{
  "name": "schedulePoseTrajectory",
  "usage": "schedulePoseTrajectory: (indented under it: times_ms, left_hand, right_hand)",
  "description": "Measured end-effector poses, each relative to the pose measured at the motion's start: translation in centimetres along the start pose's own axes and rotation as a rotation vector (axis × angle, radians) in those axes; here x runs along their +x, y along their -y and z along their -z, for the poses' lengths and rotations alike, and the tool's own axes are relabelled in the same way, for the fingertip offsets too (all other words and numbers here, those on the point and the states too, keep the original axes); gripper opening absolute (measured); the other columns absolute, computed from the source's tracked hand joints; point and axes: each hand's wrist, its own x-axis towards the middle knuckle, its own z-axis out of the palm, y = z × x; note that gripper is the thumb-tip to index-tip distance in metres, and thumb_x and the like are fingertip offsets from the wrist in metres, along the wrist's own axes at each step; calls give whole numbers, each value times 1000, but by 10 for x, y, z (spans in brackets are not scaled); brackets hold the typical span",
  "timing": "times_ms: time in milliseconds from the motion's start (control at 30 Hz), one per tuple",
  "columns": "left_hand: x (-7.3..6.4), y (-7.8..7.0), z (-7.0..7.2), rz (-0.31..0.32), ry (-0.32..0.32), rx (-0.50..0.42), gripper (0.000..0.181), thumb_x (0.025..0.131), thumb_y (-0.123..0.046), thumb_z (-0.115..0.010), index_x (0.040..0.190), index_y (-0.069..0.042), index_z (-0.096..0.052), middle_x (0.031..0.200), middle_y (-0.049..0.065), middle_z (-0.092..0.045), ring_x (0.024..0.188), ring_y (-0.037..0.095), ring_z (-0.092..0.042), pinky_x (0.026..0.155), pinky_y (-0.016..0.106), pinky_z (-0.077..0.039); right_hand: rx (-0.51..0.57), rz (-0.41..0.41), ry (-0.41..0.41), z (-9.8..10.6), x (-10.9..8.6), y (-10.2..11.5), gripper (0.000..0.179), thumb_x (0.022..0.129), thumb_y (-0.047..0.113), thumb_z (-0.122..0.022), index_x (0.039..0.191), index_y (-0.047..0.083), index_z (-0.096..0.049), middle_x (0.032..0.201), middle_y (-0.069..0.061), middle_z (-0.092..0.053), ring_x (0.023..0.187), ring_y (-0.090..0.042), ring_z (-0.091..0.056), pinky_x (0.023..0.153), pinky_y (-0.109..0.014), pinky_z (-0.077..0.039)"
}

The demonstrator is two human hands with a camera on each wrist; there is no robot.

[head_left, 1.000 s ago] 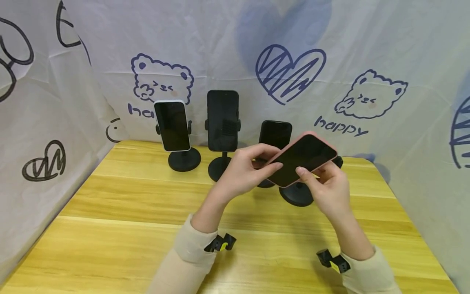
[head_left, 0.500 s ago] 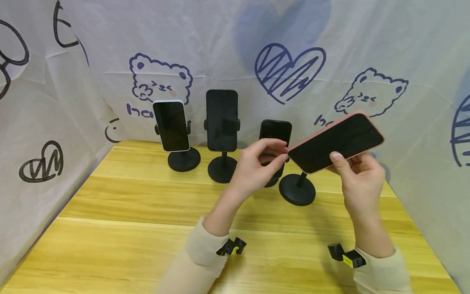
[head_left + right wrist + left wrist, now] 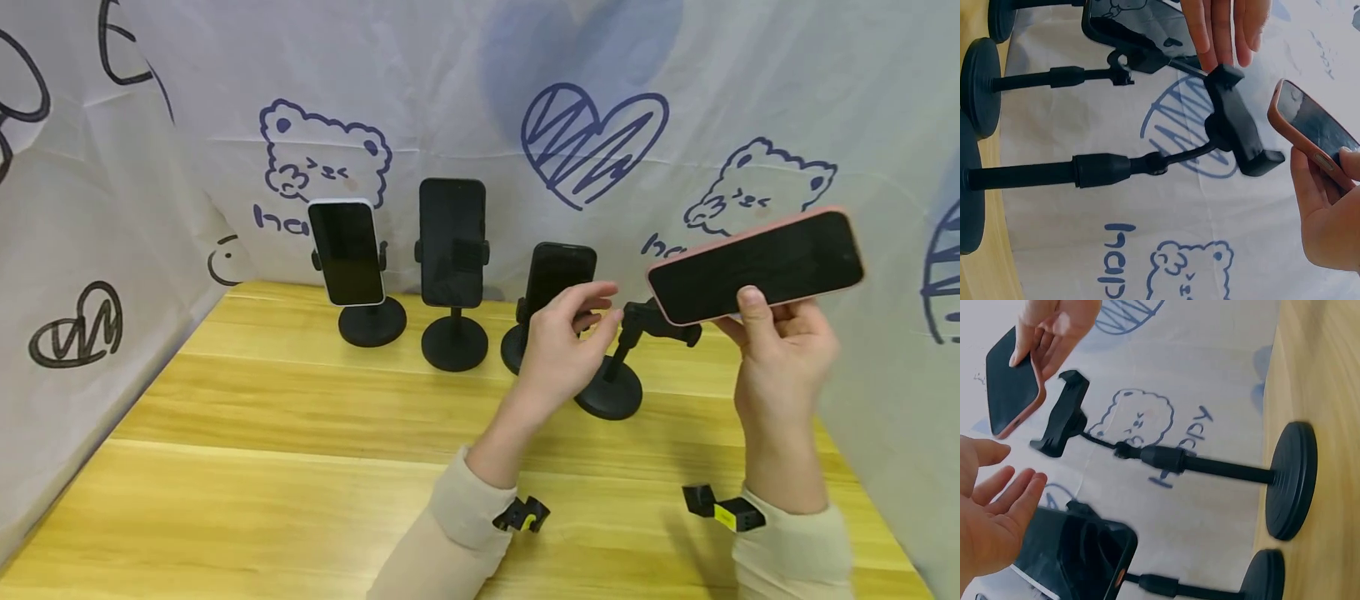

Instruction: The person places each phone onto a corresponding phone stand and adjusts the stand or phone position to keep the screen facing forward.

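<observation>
My right hand (image 3: 783, 354) grips a smartphone in a pink case (image 3: 761, 262), thumb on its dark screen and fingers behind it. The phone is held sideways in the air, tilted, to the right of a black phone stand (image 3: 611, 396). That stand's clamp (image 3: 1066, 415) holds nothing; in both wrist views it is apart from the pink-cased phone. My left hand (image 3: 564, 346) is loosely bent with nothing between thumb and fingers. It hovers just left of the clamp and partly covers a black phone (image 3: 558, 271) on another stand in the head view.
To the left, a white-edged phone (image 3: 347, 254) and a black phone (image 3: 452, 242) stand upright in black holders with round bases. The wooden table (image 3: 262, 492) backs onto a white cloth (image 3: 465, 92) with drawn bears and hearts.
My left hand has let go of the pink-cased phone and shifted right towards the stand. My right hand has carried the phone right and up, turning it closer to level and uncovering the clamp.
</observation>
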Motion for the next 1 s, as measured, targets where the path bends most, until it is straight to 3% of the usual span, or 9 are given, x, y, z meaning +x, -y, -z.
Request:
schedulePoseTrajectory:
  times_ms: [267, 600, 733, 1000]
  left_hand:
    - [0, 3, -16, 79, 7, 37, 29, 99, -5, -71, 127, -1, -68, 125, 13, -67, 112, 13, -69, 91, 16, -55]
    - [5, 6, -16, 53, 26, 86, 24, 96, -2, -73, 120, 0, -72, 118, 12, -69, 108, 13, -71, 91, 16, -55]
    - [4, 5, -17, 67, 32, 65, 25, 96, -1, -73, 121, 1, -72, 118, 13, -69, 107, 15, -72, 90, 14, -54]
    - [3, 5, -17, 70, 17, 67, 25, 95, -1, -74, 120, 2, -72, 117, 14, -69, 107, 16, -72, 88, 13, -54]
  right_hand:
    - [10, -89, 35, 5, 8, -9, 30, 95, -6, -70, 123, -15, -64, 108, -21, -75, 90, -27, -76, 75, -36, -63]
    - [-61, -138, 88, 10, 15, -10, 30, 96, -4, -70, 124, -13, -65, 110, -17, -76, 87, -23, -78, 73, -32, -63]
    - [-36, -159, 120, 13, 16, -11, 30, 96, -5, -69, 124, -14, -64, 111, -17, -76, 87, -23, -77, 74, -32, -63]
    - [59, -166, 262, 15, 15, -15, 30, 100, -11, -58, 131, -11, -59, 120, -19, -72, 99, -26, -75, 85, -35, -61]
